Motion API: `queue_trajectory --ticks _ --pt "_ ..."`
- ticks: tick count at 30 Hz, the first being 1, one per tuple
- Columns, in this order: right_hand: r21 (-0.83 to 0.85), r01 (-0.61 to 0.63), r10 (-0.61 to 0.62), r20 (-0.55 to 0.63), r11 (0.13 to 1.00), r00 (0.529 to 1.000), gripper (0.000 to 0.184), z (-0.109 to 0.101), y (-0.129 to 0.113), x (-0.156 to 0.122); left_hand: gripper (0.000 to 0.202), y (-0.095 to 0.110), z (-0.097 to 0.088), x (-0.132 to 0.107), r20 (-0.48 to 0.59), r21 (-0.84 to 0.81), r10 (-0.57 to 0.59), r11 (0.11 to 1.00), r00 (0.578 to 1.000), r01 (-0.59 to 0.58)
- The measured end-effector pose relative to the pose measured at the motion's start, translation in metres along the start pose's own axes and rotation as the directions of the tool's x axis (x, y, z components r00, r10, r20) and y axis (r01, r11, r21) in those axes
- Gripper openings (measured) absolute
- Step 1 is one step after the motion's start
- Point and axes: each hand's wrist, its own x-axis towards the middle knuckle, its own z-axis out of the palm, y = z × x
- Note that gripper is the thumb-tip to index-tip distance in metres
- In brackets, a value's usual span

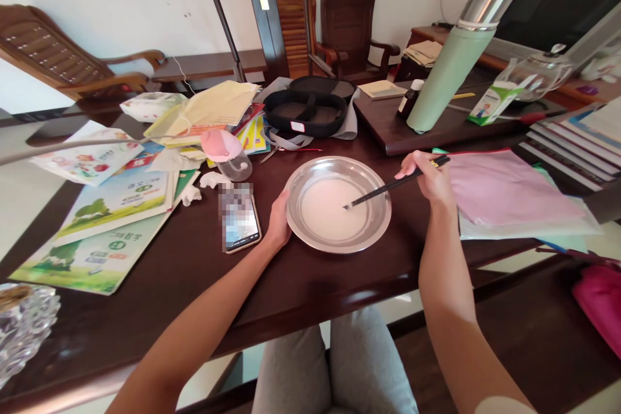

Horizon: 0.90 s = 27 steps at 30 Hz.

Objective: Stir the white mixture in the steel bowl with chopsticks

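A round metal basin (339, 246) stands on the dark wooden table, with whitish liquid (330, 213) covering its bottom. Against the basin's left edge, my left hand (280, 218) grips the rim; part of its fingers is hidden by the basin. My right hand (427, 176) is closed around black chopsticks (388, 187), held at a slant over the basin's right side. Their tips reach the whitish liquid near the middle. Just left of my left hand lies a phone (245, 223) with its screen lit.
Workbooks (111, 207) and papers spread over the left. Behind the basin are a pink-lidded cup (228, 154) and an open black case (305, 111). A green thermos (451, 68) stands at back right, near pink folders (514, 187). A glass dish (29, 330) sits front left.
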Motion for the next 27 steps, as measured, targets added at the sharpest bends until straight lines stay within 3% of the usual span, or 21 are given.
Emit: queue_trajectory --ticks 6,10,14,18,20,24,27 --pt "-0.051 -0.078 0.088 0.25 0.996 0.964 0.046 0.017 -0.004 -0.002 0.028 0.0 -0.001 -0.001 0.001 0.015 -0.011 1.0 1.0 0.011" --pt "-0.102 -0.08 0.095 0.144 0.991 0.985 0.046 0.009 -0.005 -0.001 0.026 0.003 0.002 -0.002 -0.004 0.009 -0.018 1.0 1.0 0.018" --pt "-0.021 -0.033 0.034 0.035 0.999 0.999 0.051 -0.005 -0.002 -0.001 0.026 0.004 0.003 -0.003 -0.025 0.015 -0.015 1.0 1.0 0.016" --pt "-0.02 -0.09 0.092 0.245 0.996 0.965 0.048 0.005 -0.003 -0.002 0.029 0.004 0.002 -0.003 -0.026 0.024 -0.005 1.0 1.0 0.005" --pt "-0.065 -0.097 0.112 0.297 0.993 0.948 0.047 0.012 -0.004 -0.002 0.03 0.003 0.002 -0.003 -0.02 0.022 0.003 1.0 1.0 -0.003" --pt "-0.117 -0.081 0.096 0.129 0.99 0.987 0.049 0.01 -0.005 -0.001 0.027 0.004 0.003 -0.004 -0.023 0.018 -0.003 1.0 1.0 0.003" --pt "-0.056 -0.04 0.041 0.014 0.998 0.999 0.052 0.0 -0.004 -0.001 0.025 0.004 0.003 -0.004 -0.018 0.021 0.001 1.0 1.0 0.0"
